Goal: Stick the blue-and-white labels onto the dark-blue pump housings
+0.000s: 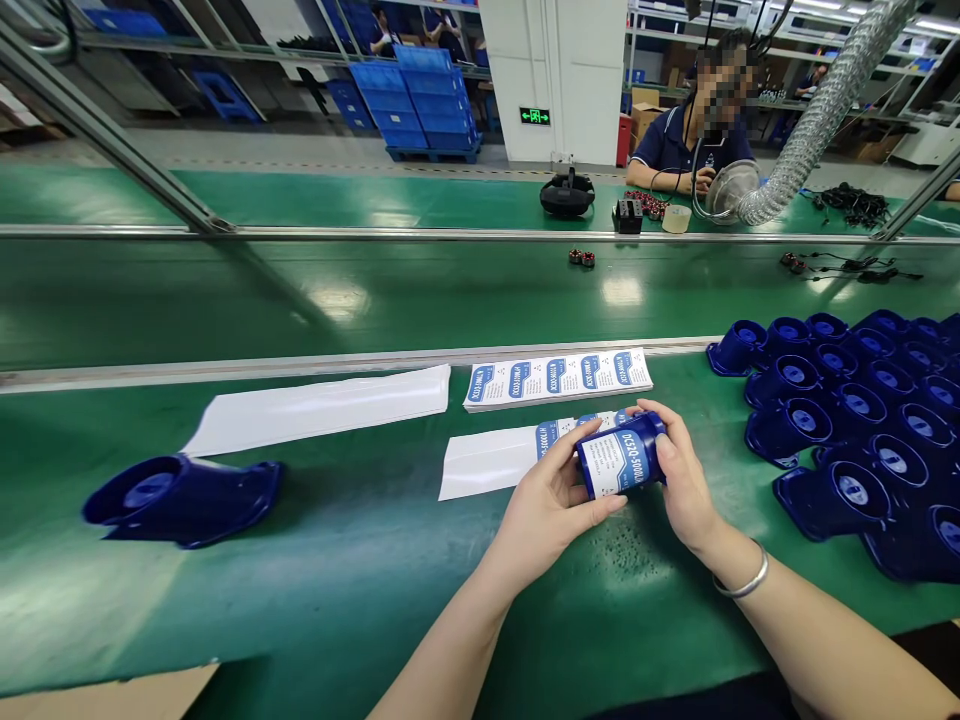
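Note:
Between my two hands is a dark blue plastic housing (651,440), tilted on its side, with a white and blue printed label (616,462) on its curved wall. My left hand (551,505) wraps the label side, thumb below and fingers above. At the other end, my right hand (684,485) grips the housing with thumb and fingers. Just behind the hands lies a partly bare label strip (491,462), its right part hidden by them. A stack of printed label sheets (559,380) sits beyond it. One more blue housing (184,505) rests at the left.
Many similar blue housings (855,490) crowd the bench's right side. A blank white strip (322,412) lies left of the label stack. A metal rail (390,235) crosses behind. Across it, a person (675,150) sits beside a flexible duct (817,120). Cardboard (127,695) lies front left.

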The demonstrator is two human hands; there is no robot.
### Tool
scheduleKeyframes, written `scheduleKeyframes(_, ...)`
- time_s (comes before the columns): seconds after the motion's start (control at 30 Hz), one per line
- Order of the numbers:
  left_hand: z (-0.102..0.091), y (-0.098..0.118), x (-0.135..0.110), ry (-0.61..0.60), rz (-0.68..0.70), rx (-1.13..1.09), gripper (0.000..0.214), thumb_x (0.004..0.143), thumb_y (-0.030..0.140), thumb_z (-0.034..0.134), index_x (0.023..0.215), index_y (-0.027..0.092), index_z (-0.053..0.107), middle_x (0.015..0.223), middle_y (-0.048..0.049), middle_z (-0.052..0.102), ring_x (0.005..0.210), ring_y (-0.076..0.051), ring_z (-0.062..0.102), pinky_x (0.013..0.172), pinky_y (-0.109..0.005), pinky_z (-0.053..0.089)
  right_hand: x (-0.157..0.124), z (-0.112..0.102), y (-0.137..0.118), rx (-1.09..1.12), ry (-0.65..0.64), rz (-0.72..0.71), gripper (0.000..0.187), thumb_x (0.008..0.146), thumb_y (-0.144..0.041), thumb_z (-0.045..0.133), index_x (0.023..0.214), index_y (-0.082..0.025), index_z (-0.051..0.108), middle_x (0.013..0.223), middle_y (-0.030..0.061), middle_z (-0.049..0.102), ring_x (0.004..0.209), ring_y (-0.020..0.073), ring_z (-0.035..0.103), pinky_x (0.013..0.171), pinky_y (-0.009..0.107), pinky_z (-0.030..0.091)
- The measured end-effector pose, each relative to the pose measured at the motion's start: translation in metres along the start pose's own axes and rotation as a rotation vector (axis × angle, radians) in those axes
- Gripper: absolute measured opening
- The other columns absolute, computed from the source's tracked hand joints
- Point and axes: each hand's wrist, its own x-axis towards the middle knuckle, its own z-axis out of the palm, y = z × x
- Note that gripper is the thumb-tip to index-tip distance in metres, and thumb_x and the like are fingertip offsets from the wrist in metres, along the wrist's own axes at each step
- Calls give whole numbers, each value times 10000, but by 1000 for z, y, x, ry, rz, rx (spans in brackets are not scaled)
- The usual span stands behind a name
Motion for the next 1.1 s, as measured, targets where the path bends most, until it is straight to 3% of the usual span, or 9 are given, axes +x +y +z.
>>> scheduleKeyframes(0.17,2,6,-3,51,-1,-70,702,669,180,915,1310,276,644,1418,-68,603,1315,-304,561,1027,-373,559,0,0,-7,-103,-13,-135,438,1051,-497,396,1425,-278,458,1410,94,518,1307,284,497,1115,484,408)
scheduleKeyframes(0.33,3,12,-6,88,-61,-157,600,673,225,912,1235,278,710,1368,-80,622,1218,-343,602,805,-400,649,0,-1,-9,-239,-44,-316,436,1053,-441,384,1452,-276,438,1420,107,481,1331,301,452,1142,531,372)
scheduleKeyframes(0.5,0,15,-6,126,-131,-233,476,699,280,894,1155,237,767,1232,-101,696,1048,-289,664,758,-368,634,1,-3,-7,-320,-101,-443,469,1042,-412,391,1488,-268,402,1441,123,458,1358,332,428,1146,597,353)
scheduleKeyframes(0.67,-2,14,-3,162,-207,-314,361,732,324,863,1057,178,805,1153,-132,742,1028,-280,671,823,-369,603,1,-6,-6,-355,-179,-500,504,1028,-418,426,1506,-261,388,1466,136,428,1350,349,438,1115,618,385)
scheduleKeyframes(0.8,0,13,-2,167,-207,-323,356,778,403,818,1056,182,799,1197,-141,727,1072,-327,662,781,-406,607,0,-4,-7,-321,-170,-464,479,1029,-428,429,1487,-287,408,1462,121,440,1347,348,442,1120,613,378)
scheduleKeyframes(0.9,2,12,-4,113,-129,-227,422,845,520,730,1144,225,764,1335,-130,658,1100,-355,653,734,-428,610,0,-2,-8,-285,-87,-380,444,1044,-444,385,1458,-291,438,1433,110,478,1348,336,440,1138,593,362)
scheduleKeyframes(1.0,3,7,-6,63,55,64,594,739,381,860,1297,304,670,1447,-90,571,1275,-354,564,934,-448,570,0,0,-10,-247,-25,-279,440,1053,-462,350,1439,-279,457,1418,105,494,1313,318,466,1132,558,375)
scheduleKeyframes(1.1,3,0,-7,125,205,413,734,706,257,877,1373,344,583,1456,-76,543,1370,-326,480,1098,-472,466,0,0,-12,-227,-25,-248,438,1053,-475,354,1429,-279,463,1409,98,495,1292,305,474,1132,533,379)
